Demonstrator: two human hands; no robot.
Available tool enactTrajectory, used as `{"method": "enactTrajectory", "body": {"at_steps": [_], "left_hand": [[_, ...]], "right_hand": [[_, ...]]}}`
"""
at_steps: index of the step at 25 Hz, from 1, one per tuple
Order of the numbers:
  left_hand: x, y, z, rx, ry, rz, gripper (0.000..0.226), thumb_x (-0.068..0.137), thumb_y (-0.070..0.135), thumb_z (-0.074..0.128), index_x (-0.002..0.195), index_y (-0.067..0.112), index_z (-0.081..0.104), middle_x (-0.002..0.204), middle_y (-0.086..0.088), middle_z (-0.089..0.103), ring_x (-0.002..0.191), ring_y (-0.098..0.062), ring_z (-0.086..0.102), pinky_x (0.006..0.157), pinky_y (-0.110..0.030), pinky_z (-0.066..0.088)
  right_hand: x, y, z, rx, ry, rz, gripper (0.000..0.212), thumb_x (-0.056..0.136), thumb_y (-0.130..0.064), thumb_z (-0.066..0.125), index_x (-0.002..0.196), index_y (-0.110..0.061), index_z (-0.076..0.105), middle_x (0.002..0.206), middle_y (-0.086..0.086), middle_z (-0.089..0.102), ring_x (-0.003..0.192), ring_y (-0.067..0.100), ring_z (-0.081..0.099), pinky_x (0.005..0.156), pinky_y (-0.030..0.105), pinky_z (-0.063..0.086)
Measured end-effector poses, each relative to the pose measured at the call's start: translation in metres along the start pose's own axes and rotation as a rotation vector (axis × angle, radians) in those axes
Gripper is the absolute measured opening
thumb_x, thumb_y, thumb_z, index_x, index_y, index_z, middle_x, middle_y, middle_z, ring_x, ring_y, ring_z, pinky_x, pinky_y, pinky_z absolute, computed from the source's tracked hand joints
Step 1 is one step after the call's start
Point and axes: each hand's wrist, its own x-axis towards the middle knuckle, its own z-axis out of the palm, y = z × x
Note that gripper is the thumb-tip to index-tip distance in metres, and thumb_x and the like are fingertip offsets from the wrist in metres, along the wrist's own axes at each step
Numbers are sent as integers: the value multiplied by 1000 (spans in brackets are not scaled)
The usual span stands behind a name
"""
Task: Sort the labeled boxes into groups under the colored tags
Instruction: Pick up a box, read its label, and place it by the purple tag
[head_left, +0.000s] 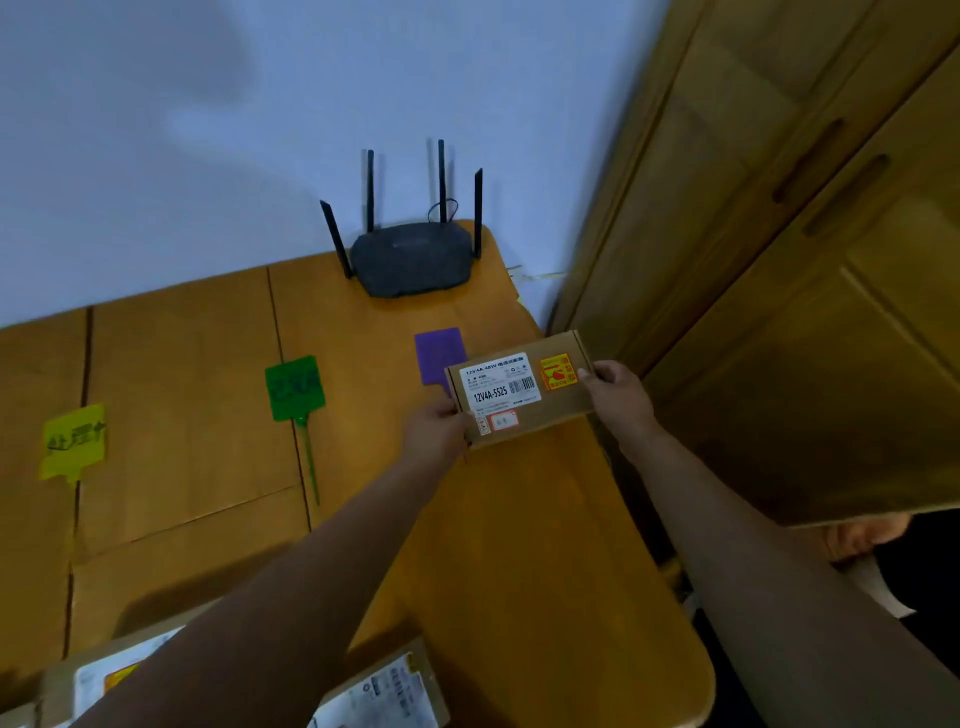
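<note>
The left hand (436, 431) and right hand (615, 395) grip the box (519, 389) by its short ends, fingers curled round them. It sits at the table's (519, 519) right edge, overlapping the purple tag (439, 353). Released here, it may overhang that edge and tip off, or hide the tag.

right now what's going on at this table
A person holds a labeled cardboard box by its ends, left hand and right hand, by the purple tag on the table. The green tag and yellow tag lie further left with no boxes by them yet. More boxes wait at the near edge.
</note>
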Motion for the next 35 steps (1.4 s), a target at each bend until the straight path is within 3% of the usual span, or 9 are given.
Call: {"method": "enactTrajectory", "body": {"at_steps": [4, 9, 12, 15, 18, 21, 27, 32, 35], "left_hand": [[24, -19, 5, -1, -36, -27, 30, 95, 1, 56, 109, 17, 78, 117, -8, 78, 96, -17, 77, 82, -36, 64], [26, -21, 9, 5, -43, -27, 32, 98, 4, 56, 122, 14, 74, 113, -1, 79, 107, -24, 74, 94, -45, 57], [12, -16, 2, 32, -7, -14, 26, 100, 10, 58, 123, 13, 70, 111, 7, 74, 104, -17, 69, 77, -22, 53], [-17, -23, -23, 20, 86, 34, 38, 101, 14, 60, 139, 13, 58, 125, 0, 64, 112, -19, 60, 94, -37, 52], [-56, -35, -58, 24, 87, 79, 38, 101, 16, 61, 140, 17, 60, 128, -2, 67, 118, -20, 62, 104, -43, 51], [-102, -52, -98, 23, 76, 107, 31, 101, 13, 61, 131, 15, 66, 127, -5, 70, 118, -21, 64, 101, -43, 53], [-176, -102, -155, -86, 99, 60, 27, 99, 12, 64, 126, 16, 69, 127, -10, 71, 109, -19, 64, 86, -32, 53], [-233, -149, -173, -84, 40, 36, 28, 98, 11, 65, 124, 16, 70, 124, -7, 71, 113, -23, 65, 96, -39, 53], [-256, -172, -170, -22, 53, -11, 33, 98, 14, 65, 130, 14, 67, 126, -6, 70, 100, -15, 67, 75, -26, 51]], "right_hand": [[29, 21, 17, -18, -79, 93, 47, 100, -38, 60, 139, -13, 59, 138, 11, 64, 125, 32, 60, 106, 46, 49], [39, 30, 24, 40, -71, 121, 50, 99, -36, 62, 145, -17, 54, 144, 10, 59, 129, 29, 56, 107, 41, 47], [27, 26, 23, -3, -6, 55, 58, 98, -34, 64, 150, -17, 47, 152, 10, 53, 138, 29, 51, 114, 45, 43], [-13, 19, 25, -19, 131, -90, 52, 94, -33, 67, 144, -21, 54, 145, 6, 54, 131, 23, 53, 104, 38, 46], [-71, 13, 41, 92, 35, -134, 38, 94, -27, 69, 131, -23, 61, 129, -4, 64, 119, 12, 57, 93, 30, 42], [-144, 12, 69, 150, -106, -135, 33, 95, -14, 70, 127, -13, 64, 109, -5, 66, 110, 16, 62, 94, 34, 50], [-269, 15, 108, 76, -300, -52, 37, 99, -21, 67, 135, -13, 61, 123, 10, 64, 112, 27, 62, 95, 42, 50], [-332, 43, 126, 16, -247, -48, 37, 97, -23, 69, 132, -17, 62, 119, 7, 66, 98, 18, 61, 77, 29, 49], [-346, 67, 133, -25, -265, 6, 41, 95, -19, 70, 135, -15, 60, 133, 13, 64, 100, 22, 64, 84, 36, 54]]}}
